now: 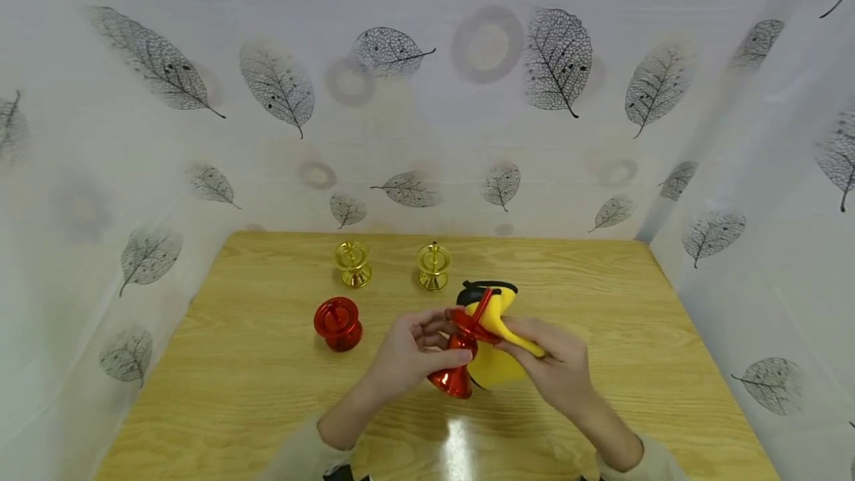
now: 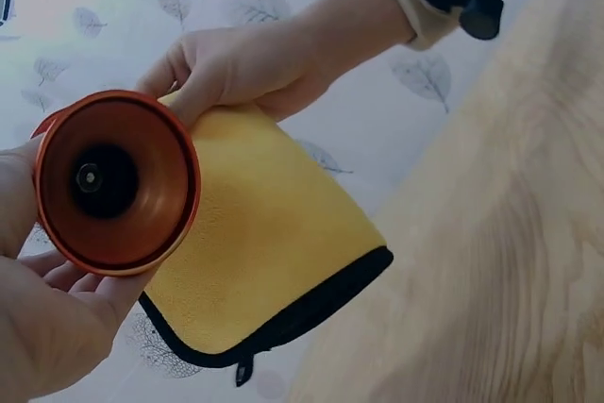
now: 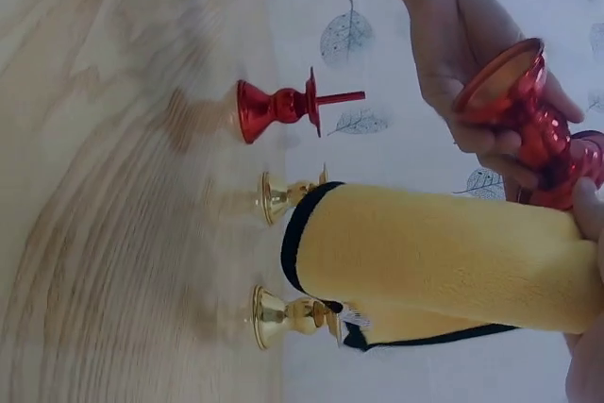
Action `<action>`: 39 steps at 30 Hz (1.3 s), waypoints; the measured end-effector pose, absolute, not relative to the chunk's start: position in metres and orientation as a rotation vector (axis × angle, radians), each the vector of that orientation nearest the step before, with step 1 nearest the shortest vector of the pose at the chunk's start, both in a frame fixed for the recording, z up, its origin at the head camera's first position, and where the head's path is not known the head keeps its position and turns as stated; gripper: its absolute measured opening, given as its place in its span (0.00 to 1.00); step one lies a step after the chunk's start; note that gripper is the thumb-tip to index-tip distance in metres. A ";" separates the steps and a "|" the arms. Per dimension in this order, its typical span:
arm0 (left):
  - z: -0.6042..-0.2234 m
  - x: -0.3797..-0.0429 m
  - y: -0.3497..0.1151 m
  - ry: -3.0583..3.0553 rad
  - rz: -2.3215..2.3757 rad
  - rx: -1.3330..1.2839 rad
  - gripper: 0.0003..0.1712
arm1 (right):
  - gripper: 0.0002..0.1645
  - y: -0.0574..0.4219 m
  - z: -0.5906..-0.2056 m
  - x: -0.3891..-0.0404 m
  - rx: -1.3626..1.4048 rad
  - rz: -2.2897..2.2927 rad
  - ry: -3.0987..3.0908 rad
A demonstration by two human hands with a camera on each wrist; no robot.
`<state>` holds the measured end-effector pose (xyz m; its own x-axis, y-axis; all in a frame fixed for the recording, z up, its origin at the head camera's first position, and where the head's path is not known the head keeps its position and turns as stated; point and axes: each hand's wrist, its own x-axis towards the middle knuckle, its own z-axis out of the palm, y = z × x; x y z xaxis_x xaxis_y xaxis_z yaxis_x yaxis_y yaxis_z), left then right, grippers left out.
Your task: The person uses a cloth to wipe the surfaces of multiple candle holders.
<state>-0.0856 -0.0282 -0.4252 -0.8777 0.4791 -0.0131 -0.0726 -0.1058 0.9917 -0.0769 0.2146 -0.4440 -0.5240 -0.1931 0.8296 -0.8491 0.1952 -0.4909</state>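
Note:
My left hand (image 1: 409,351) grips a shiny red candle holder (image 1: 456,375) by its waist, lifted above the table and tilted. Its hollow underside faces the left wrist view, with a nut at the centre. In my right hand (image 1: 557,362) is a yellow cloth (image 2: 255,224) with black edging, pinched between thumb and fingers. The cloth lies against the holder's upper dish (image 1: 476,326), beside the red spike, and the rest of it hangs down behind. In the right wrist view the cloth (image 3: 425,252) covers part of the holder's top.
Another red candle holder (image 1: 338,325) stands on the wooden table (image 1: 234,392) to the left. Two gold candle holders, one at left (image 1: 352,264) and one at right (image 1: 433,267), stand near the back edge. A leaf-patterned white curtain (image 1: 427,117) encloses the back and sides.

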 end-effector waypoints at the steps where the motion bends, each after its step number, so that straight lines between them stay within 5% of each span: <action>1: -0.426 -0.085 -0.027 1.820 2.060 0.452 0.34 | 0.13 0.214 -0.443 -0.075 0.907 1.418 -1.876; 9: -0.434 -0.083 -0.018 1.940 2.185 0.343 0.37 | 0.12 0.207 -0.429 -0.063 0.075 1.799 -2.137; 13: -0.436 -0.084 -0.013 1.939 2.265 0.321 0.39 | 0.12 0.201 -0.425 -0.064 -0.120 2.091 -2.069; 25: -0.436 -0.088 -0.011 1.994 2.381 0.275 0.37 | 0.20 0.186 -0.432 -0.050 0.003 2.756 -1.758; 39: -0.437 -0.091 -0.014 2.004 2.399 0.329 0.37 | 0.22 0.165 -0.444 -0.041 -0.010 2.590 -1.783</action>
<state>-0.0914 -0.0145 -0.4366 -0.9782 0.1320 0.1606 0.1346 -0.1870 0.9731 -0.0410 0.1647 -0.4440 -1.0000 0.0011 -0.0070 0.0061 -0.3568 -0.9342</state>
